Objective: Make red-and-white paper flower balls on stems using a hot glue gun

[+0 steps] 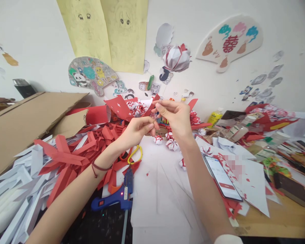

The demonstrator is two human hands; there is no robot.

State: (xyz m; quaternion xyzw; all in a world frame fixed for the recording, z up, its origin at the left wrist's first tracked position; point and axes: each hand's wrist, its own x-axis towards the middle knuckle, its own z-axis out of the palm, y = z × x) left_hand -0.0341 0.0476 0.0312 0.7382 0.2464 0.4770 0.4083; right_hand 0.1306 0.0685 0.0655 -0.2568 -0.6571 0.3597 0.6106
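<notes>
My right hand (176, 117) is raised over the desk, thumb and forefinger pinched on a thin strand (160, 101). Just below and to its left, my left hand (142, 128) is closed with fingertips together; what they hold is too fine to make out. A red and white folded paper ball (177, 58) appears above both hands, in front of the wall. Whether the strand joins it, I cannot tell. Several smaller striped paper balls (172, 144) lie behind and below the hands on white paper (152, 179), along with thin straight strands.
Red folded strips (68, 156) and white folded strips (22, 183) heap at the left. A blue glue gun (117, 196) with a lit light lies near yellow-handled scissors (135, 154). At the right are a phone (223, 178) and bottles; a cardboard box (38, 118) stands far left.
</notes>
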